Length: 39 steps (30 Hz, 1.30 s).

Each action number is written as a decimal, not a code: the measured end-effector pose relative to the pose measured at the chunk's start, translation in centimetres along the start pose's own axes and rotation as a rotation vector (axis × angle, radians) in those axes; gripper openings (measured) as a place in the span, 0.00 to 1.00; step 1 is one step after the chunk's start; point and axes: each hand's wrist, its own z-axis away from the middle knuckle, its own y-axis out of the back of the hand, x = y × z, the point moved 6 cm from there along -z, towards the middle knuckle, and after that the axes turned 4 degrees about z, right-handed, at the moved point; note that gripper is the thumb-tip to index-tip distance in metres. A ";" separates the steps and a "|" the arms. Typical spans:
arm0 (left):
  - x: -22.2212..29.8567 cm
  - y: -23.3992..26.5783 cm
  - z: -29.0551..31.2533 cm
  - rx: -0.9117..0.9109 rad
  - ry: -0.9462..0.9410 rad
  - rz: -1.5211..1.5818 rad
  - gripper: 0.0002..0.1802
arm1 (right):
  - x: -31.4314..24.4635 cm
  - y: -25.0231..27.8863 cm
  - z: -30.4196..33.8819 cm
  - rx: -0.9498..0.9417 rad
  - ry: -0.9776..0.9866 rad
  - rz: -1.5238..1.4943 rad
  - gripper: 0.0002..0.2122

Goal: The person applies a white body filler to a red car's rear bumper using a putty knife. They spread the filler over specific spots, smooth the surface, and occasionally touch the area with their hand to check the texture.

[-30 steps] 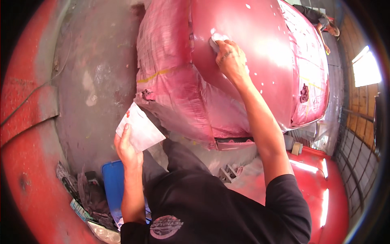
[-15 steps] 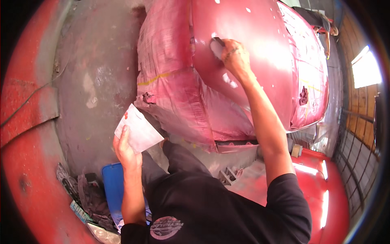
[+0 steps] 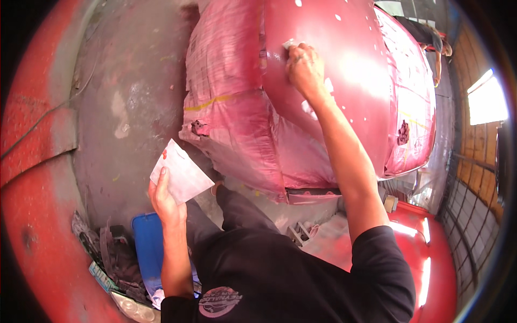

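Observation:
My left hand (image 3: pixel 168 200) grips the near-left corner of a flat white mixing board (image 3: pixel 186 173), thumb on top. A small red dab shows near the board's far corner. My right hand (image 3: pixel 307 67) is closed at the red car panel (image 3: pixel 344 70), its knuckles toward me. The dark-edged putty spreader it holds is now mostly hidden by the fingers. Light putty (image 3: pixel 289 43) shows just past the fingertips. More pale putty patches (image 3: pixel 308 110) lie by my right wrist, with small ones scattered over the panel.
Pink-sprayed masking paper (image 3: pixel 226 124) covers the car's side. Another person (image 3: pixel 428 35) leans in at the far right. On the left are a blue bin (image 3: pixel 146 242), a black bag (image 3: pixel 121 258) and a headlight (image 3: pixel 133 308). A red wall (image 3: pixel 32 215) lines the left.
My right hand has turned and shifted slightly up on the panel, hiding the spreader. The pale smear under it now looks smaller. My left hand with the board has barely moved.

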 end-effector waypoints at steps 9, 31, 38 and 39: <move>0.1 1.1 -0.1 0.029 -0.008 0.017 0.21 | 5.6 2.8 -2.9 -0.086 -0.053 -0.121 0.08; 1.0 1.6 0.5 0.081 -0.054 0.029 0.18 | 2.0 1.3 -2.4 -0.088 0.040 -0.072 0.11; 0.3 0.4 0.1 0.018 -0.028 0.016 0.21 | 1.0 1.2 -1.4 -0.015 0.109 -0.196 0.16; 0.5 0.7 0.4 0.033 -0.035 0.021 0.21 | 2.9 1.1 -2.1 -0.011 0.076 -0.231 0.17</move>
